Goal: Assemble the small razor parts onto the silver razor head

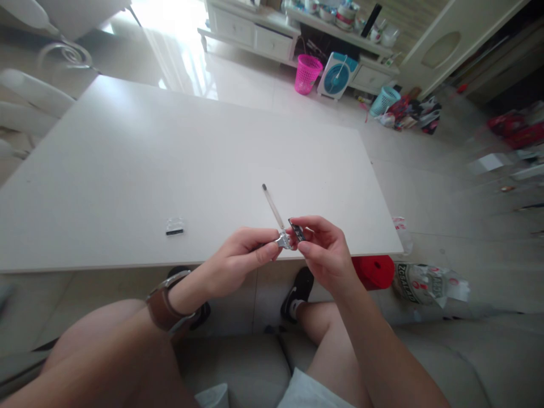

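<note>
My left hand (240, 260), with a brown watch on its wrist, is closed in a pinch on the silver head end of a razor (284, 240). The razor's clear handle (272, 207) points up and away over the white table (148, 164). My right hand (325, 249) pinches a small dark blade cartridge (296, 229) right beside the razor's head. Both hands hover over the table's near edge. A small clear case with a black strip (174, 226) lies on the table to the left of my hands.
A red cylinder (374, 271) and a printed plastic bag (425, 283) lie on the floor at the right. A pink basket (306, 73), a blue fan (338, 76) and a white cabinet (255, 34) stand at the back. My knees and black shoes (300, 292) are below the table.
</note>
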`<state>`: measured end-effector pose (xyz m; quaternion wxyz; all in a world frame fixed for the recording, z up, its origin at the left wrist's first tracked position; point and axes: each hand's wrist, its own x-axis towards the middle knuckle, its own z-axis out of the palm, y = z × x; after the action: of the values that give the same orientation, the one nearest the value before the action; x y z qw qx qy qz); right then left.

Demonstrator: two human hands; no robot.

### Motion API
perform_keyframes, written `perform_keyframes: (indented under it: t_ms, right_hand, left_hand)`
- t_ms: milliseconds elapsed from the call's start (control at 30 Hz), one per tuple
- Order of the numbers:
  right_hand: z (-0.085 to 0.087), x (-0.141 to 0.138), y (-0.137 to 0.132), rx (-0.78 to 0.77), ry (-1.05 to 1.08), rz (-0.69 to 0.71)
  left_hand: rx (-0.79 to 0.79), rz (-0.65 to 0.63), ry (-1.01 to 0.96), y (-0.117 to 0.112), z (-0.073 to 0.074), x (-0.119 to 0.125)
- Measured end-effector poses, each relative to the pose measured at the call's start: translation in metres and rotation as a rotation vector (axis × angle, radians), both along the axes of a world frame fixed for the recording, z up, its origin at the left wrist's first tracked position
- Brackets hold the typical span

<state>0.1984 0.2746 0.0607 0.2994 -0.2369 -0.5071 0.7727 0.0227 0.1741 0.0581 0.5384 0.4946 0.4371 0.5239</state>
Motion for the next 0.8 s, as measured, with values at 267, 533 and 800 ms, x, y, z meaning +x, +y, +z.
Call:
perform_keyframes:
  t_ms: [267, 533, 800]
  right_hand:
    - [-0.0016, -0.0015, -0.0012, 0.029, -0.021, -0.058]
    - [0.0013, 0.0013, -0.003, 0.179, -0.065, -0.008]
    - [0.0039, 0.0017, -0.0051, 0.17, -0.078, -0.037]
  left_hand:
    - [-0.049, 0.026, 0.035, 0.0013, 0.0008, 0.0001]
    - [-0.064, -0.014, -0.072, 0.0027, 0.0012, 0.0003]
    - [-0.085, -0.043, 0.004, 0.0021, -0.0009, -0.0015]
